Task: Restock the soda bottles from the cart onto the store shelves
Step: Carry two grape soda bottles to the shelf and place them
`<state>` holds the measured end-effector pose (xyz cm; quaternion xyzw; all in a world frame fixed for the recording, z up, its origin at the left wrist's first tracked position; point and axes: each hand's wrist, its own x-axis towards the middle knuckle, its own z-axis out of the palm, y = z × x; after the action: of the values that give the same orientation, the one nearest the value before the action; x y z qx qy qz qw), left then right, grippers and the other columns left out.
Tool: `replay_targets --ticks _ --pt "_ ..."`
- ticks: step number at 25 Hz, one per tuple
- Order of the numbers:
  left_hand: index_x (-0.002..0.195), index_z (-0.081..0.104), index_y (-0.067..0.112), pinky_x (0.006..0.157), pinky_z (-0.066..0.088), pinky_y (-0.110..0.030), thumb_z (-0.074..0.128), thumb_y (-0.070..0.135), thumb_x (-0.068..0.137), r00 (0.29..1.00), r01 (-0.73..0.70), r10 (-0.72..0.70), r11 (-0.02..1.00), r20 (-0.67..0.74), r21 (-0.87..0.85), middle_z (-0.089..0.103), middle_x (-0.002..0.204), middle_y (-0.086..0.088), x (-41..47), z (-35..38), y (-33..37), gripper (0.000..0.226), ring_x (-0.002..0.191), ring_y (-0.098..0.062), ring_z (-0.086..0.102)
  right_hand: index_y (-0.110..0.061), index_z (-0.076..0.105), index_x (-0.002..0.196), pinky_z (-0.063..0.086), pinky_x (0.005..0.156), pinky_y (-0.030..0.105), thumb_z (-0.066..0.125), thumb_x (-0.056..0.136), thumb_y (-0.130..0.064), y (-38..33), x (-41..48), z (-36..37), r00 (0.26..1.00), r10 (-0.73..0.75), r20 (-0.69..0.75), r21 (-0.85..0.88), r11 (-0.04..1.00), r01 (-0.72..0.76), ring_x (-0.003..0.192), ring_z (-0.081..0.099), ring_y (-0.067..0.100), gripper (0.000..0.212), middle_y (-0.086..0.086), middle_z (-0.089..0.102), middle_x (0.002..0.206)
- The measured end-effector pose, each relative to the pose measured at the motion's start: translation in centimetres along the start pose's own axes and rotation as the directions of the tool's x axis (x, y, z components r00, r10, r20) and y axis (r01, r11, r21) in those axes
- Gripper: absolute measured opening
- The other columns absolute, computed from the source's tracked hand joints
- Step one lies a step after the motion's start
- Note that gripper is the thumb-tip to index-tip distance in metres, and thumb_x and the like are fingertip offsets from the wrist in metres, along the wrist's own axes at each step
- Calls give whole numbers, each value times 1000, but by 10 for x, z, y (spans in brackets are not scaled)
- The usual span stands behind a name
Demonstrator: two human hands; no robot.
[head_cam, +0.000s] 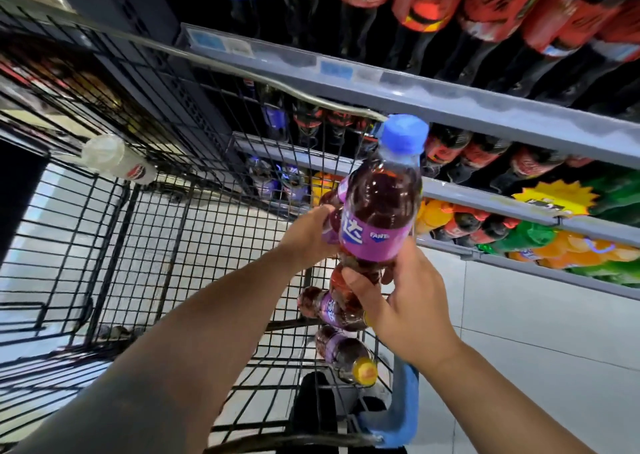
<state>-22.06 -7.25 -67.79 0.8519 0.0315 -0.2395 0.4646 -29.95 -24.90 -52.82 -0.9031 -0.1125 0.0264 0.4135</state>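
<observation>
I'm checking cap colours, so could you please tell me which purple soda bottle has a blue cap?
The upright bottle gripped by the right hand; the lying bottle in the cart shows a yellow cap.

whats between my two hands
Head view: the blue-capped Fanta bottle, its base gripped by the right hand; the left hand holds a second purple bottle behind it.

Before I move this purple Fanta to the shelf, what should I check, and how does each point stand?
1. Firm grip: the right hand grips the Fanta bottle at its base: ok.
2. The blue cap is on: ok.
3. The left hand holds a second purple bottle, mostly hidden: ok.
4. Free slot on the shelves: cannot tell.
5. More stock waiting: yellow-capped bottles lie in the cart: ok.
</observation>
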Motion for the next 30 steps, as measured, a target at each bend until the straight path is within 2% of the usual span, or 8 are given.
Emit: replay_targets --ticks 3,7,10,15,19,24,27,30 --pt "90 52 44 55 48 -10 68 61 53 989 14 -15 1000 -148 -6 69 79 14 -28 -26 4 44 70 6 65 -61 32 106 37 72 1 60 88 -60 -3 0 -1 1000 6 9 12 1000 -6 88 51 -16 33 -37 51 92" --pt "108 44 29 67 57 -29 91 42 55 956 -38 -50 955 -287 -295 73 90 -2 -72 -60 19 71 81 -13 73 -62 37 107 37 71 2 57 89 -65 -7 0 -3 999 24 23 27 999 -25 90 53 -13 27 -39 53 100" --pt "110 49 22 75 58 -25 92 27 63 936 -120 -38 900 -349 -420 75 99 -4 -109 -87 43 64 90 -20 75 -63 40 109 38 72 6 57 87 -65 -17 -2 -9 998 48 43 86 995 -51 94 55 -11 27 -34 57 100" --pt "115 55 32 73 53 -11 80 15 84 902 -286 77 845 -426 -452 76 104 8 -160 -130 124 43 95 -5 72 -43 53 130 53 91 31 65 82 -64 -58 -10 -40 980 186 -69 284 946 -159 111 63 4 54 -20 67 117" --pt "125 55 32 76 52 -11 75 17 86 903 -403 241 763 -356 -505 75 111 11 -195 -143 215 46 101 -2 70 -42 64 123 54 90 19 76 81 -53 -101 -13 -101 967 223 -123 512 849 -130 114 65 2 44 -20 72 116" --pt "130 53 21 77 52 -11 76 21 86 841 -523 484 615 -241 -591 75 114 10 -232 -128 329 49 100 -1 70 -36 76 104 52 73 11 72 81 -29 -156 -32 -218 964 166 -209 551 834 -24 86 71 -2 24 -13 79 95" --pt "134 52 23 76 55 -18 62 32 90 820 -487 544 497 -179 -718 75 116 6 -247 -110 387 46 101 -6 71 -25 73 110 51 77 10 70 82 -29 -179 -55 -286 950 135 -281 507 862 28 94 72 0 29 -12 79 103" --pt "132 56 27 72 59 -33 77 43 83 805 -407 588 459 -73 -790 73 116 -6 -257 -91 432 56 95 -21 73 -20 67 118 53 79 13 69 83 -27 -188 -84 -335 937 113 -330 480 875 63 100 73 5 36 -7 79 107"
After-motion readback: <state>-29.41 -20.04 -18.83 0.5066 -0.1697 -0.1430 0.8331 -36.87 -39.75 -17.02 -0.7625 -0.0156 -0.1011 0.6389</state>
